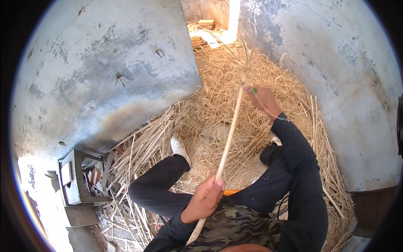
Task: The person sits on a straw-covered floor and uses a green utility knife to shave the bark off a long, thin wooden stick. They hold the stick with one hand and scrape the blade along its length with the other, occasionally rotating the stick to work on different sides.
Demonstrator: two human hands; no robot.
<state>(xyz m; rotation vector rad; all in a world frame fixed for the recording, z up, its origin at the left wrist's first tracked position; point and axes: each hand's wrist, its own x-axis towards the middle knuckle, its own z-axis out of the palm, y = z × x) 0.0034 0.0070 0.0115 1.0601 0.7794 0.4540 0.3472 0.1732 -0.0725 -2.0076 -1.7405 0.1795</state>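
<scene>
A long pale stick, bamboo by its look (231, 134), slants up and away from my lap. My left hand (205, 199) is closed around its lower part, thumb along the top, and the near end sticks out below the fist. At its far end my right hand (262, 99) is closed, the fingers against the stick. A small green patch (255, 90) shows at these fingers; what it belongs to I cannot make out. Thin curling strips (245, 61) fan out beyond the right hand, partly smeared by motion.
Straw-like shavings (222, 101) cover the floor ahead. Split sticks (145, 143) lie piled at the left, with a worn wooden stool-like frame (77, 176) beside them. Peeling grey walls (105, 54) close in on both sides. A white clog (179, 149) is on my left foot.
</scene>
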